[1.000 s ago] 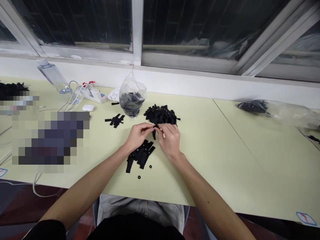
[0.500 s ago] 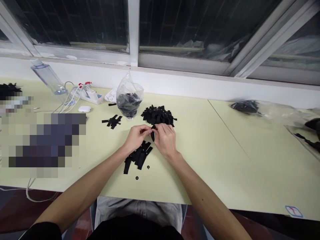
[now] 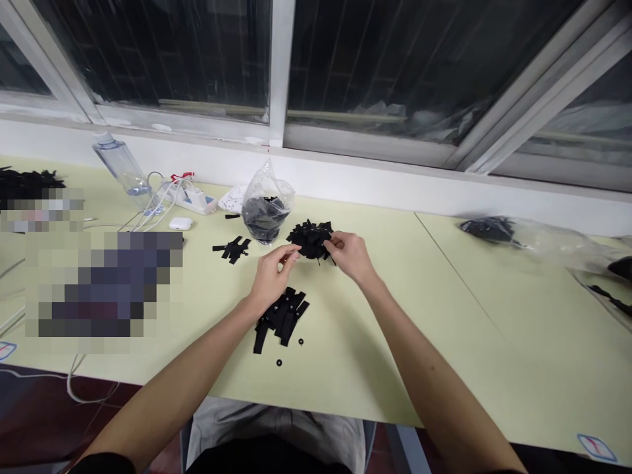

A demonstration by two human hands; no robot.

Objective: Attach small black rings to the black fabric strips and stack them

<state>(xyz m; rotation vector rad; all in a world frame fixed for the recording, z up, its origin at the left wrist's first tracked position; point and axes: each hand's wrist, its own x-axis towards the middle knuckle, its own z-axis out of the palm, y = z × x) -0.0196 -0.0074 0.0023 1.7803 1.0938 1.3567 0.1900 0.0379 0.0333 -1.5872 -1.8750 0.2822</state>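
Observation:
My left hand (image 3: 270, 275) hovers over the table with thumb and forefinger pinched together; what they hold is too small to make out. My right hand (image 3: 349, 254) reaches to the right edge of a heap of black fabric strips (image 3: 307, 237), and its fingertips close on a strip there. Below my left hand lies a smaller bundle of black strips (image 3: 281, 317) with pale dots on them. Two small black round snaps (image 3: 279, 362) rest on the table just in front of that bundle.
A clear plastic bag of dark pieces (image 3: 266, 205) stands behind the heap. A few loose strips (image 3: 232, 249), an earbud case (image 3: 180, 223), a power strip (image 3: 191, 195) with cables and a water bottle (image 3: 121, 168) lie to the left. Another plastic bag (image 3: 523, 232) lies far right.
Both hands were together working one strip near the heap. Now they are apart: my right hand has moved up and right to the heap, and my left stays pinched.

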